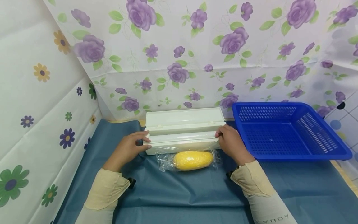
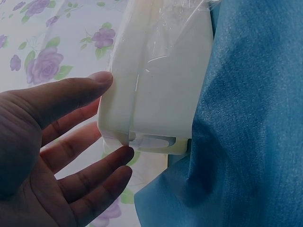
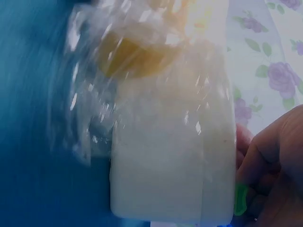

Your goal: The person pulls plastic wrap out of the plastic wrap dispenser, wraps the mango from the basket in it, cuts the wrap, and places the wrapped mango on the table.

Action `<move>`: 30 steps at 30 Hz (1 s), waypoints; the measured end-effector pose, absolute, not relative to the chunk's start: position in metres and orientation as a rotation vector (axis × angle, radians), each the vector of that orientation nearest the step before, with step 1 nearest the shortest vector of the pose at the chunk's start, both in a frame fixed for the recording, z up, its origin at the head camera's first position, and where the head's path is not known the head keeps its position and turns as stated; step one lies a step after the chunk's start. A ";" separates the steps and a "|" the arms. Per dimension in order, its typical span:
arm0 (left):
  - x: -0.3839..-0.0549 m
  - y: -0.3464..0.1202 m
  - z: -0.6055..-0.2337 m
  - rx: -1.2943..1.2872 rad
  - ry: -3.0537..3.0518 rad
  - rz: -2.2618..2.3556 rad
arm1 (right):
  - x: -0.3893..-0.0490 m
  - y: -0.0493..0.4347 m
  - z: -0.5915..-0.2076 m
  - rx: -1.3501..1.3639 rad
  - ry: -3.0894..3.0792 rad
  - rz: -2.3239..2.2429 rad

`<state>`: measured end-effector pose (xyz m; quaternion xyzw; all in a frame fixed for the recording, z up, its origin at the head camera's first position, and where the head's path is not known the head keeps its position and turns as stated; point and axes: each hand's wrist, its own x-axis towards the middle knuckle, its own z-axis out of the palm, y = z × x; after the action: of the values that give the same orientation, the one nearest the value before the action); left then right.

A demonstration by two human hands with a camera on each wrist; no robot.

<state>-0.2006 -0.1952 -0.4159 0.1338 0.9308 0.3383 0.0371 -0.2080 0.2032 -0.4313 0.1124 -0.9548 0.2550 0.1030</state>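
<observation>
A white cling film dispenser (image 1: 181,144) lies with its long lid (image 1: 184,116) raised at the back and a pale roll (image 1: 183,137) inside. Clear film (image 1: 166,160) hangs over its front onto an oblong yellow fruit (image 1: 193,160) wrapped in plastic. At the left end, my left hand (image 1: 130,147) holds the dispenser's edge between thumb and fingers; its lower fingers spread loosely in the left wrist view. My right hand (image 1: 231,143) grips the right end with curled fingers, partly hidden behind the box in the right wrist view. A small green piece (image 3: 241,199) shows beside those fingers.
To the right stands a blue perforated basket (image 1: 279,157), close to my right hand. A dark blue-green cloth (image 1: 173,199) with folds covers the table. Flowered sheets (image 1: 156,59) form walls behind and at the left.
</observation>
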 end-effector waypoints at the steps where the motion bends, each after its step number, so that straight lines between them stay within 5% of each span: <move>1: -0.201 -0.195 -0.416 0.410 2.856 1.040 | -0.208 0.204 -0.432 0.333 -2.815 0.759; 30: -0.200 -0.196 -0.412 0.456 2.833 1.068 | -0.209 0.205 -0.431 0.344 -2.807 0.758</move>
<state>-0.1997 -0.1961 -0.4122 0.1488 0.9245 0.3486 0.0401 -0.2088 0.2053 -0.4315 0.1169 -0.9533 0.2573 0.1066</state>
